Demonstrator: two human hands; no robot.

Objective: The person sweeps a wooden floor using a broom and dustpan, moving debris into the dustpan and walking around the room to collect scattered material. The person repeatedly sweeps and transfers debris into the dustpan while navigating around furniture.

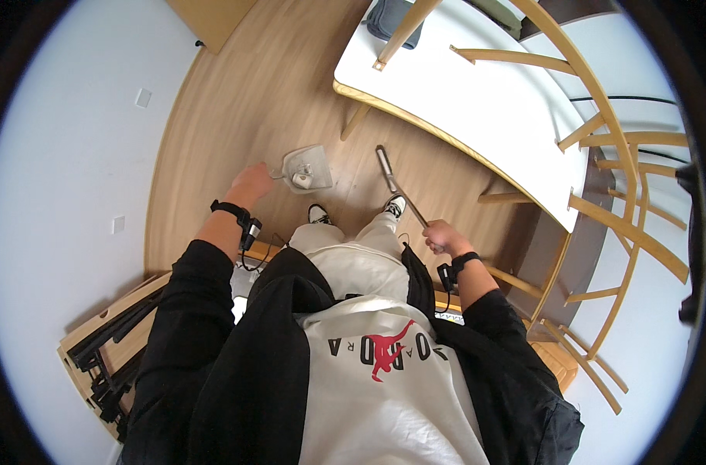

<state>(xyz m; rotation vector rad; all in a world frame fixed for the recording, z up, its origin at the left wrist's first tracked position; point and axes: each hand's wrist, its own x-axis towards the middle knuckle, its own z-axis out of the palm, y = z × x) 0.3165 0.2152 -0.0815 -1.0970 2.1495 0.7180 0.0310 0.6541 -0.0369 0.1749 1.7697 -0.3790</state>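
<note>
My left hand (253,181) grips the handle of a pale plastic dustpan (324,163), held low over or on the wood-look floor; which of the two I cannot tell. A crumpled white piece of litter (302,178) and some smaller scraps lie inside the pan. In my right hand (444,236) is the metal handle of a broom (411,204), slanting down and away from me. Its narrow head (386,168) is near the floor, to the right of the dustpan and apart from it. The bristles are hard to make out.
On the right stands a white table (446,87) with upturned wooden chairs (606,104) and a folded dark grey cloth (395,23) on it. A table leg (355,122) meets the floor beyond the broom. A white wall (91,157) runs along the left, with folded wooden furniture (112,349) against it.
</note>
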